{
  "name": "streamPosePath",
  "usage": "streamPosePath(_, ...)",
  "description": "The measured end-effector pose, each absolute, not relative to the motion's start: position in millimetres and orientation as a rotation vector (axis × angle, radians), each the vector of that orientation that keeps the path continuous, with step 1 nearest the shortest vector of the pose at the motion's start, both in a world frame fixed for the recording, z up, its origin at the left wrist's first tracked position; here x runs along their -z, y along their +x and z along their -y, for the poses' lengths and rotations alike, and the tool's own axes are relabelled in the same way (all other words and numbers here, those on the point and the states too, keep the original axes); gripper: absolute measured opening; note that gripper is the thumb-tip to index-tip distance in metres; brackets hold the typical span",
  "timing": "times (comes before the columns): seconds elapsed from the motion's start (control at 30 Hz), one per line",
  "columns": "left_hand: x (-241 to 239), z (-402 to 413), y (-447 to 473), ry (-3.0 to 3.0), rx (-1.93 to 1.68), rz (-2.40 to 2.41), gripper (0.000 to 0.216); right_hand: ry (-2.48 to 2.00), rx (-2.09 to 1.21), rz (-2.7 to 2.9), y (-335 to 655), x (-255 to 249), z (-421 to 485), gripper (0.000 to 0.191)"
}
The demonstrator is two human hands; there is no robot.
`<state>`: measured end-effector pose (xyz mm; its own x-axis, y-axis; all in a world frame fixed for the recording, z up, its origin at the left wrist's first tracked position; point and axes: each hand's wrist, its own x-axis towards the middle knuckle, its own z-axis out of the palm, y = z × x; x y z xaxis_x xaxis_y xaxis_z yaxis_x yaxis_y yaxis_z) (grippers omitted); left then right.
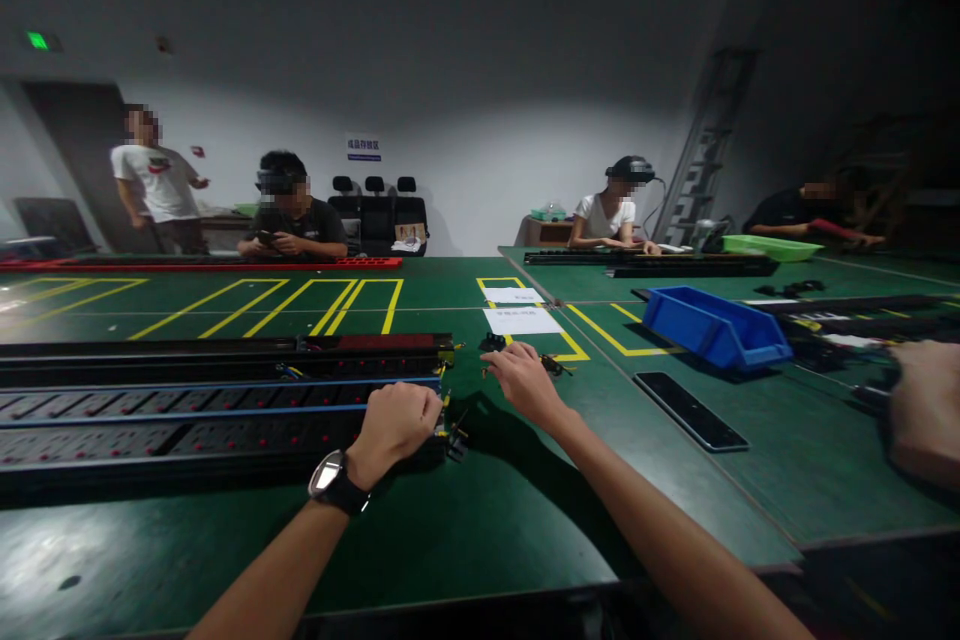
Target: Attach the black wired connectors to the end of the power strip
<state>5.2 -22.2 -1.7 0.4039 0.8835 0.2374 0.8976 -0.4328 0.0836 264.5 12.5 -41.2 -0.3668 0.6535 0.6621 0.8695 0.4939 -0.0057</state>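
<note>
My left hand (395, 425), with a watch on the wrist, is closed around the right end of a long black power strip (187, 420) that lies across the green table (480, 510). Small wires and yellow bits (452, 435) stick out at that end. My right hand (525, 382) reaches forward with its fingers curled down over small dark parts (553, 364) on the table; what it pinches, if anything, is hidden.
A blue bin (712, 325) and a flat black strip (690, 410) lie to the right. White paper sheets (523, 320) sit ahead. Another person's hand (926, 410) is at the right edge. Several people sit or stand at the far tables.
</note>
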Motion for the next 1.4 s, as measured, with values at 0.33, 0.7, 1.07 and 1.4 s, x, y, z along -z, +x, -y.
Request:
streamPosePath(0.33, 1, 24, 10, -2.738, 0.842, 1.455, 0.03, -0.842, 0.449, 2.172, 220, 44, 14, 0.036)
streamPosePath(0.7, 5, 19, 8, -2.905, 1.07, 1.392, 0.021, -0.833, 0.49, 2.154, 214, 42, 20, 0.03)
streamPosePath(1.07, 4, 11, 8, -2.949, 1.213, 1.381, 0.013, -1.029, 0.379, 1.834, 226, 38, 10, 0.024)
streamPosePath(1.4, 3, 7, 6, -2.871, 1.188, 1.403, 0.022, -1.263, -0.034, 1.693, 247, 66, -18, 0.021)
